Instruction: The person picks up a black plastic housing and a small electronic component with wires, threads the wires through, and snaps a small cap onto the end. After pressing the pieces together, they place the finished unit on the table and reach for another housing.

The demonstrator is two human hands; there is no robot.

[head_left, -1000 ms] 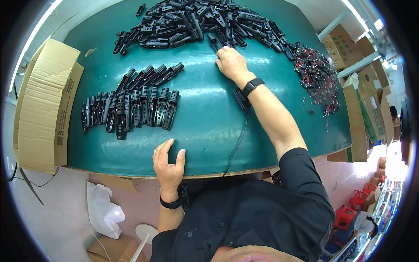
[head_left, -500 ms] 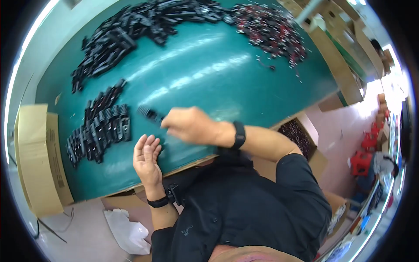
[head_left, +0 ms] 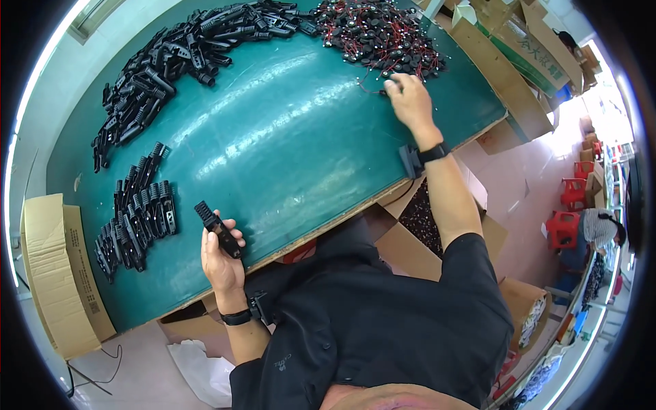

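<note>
One casing (head_left: 219, 229) in left hand (head_left: 223, 272)

Black part (head_left: 220, 231), green tabletop (head_left: 294, 150)

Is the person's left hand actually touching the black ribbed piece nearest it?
Touching. The head view shows the left hand holding the black ribbed piece, with fingers curled around its far side.
</note>
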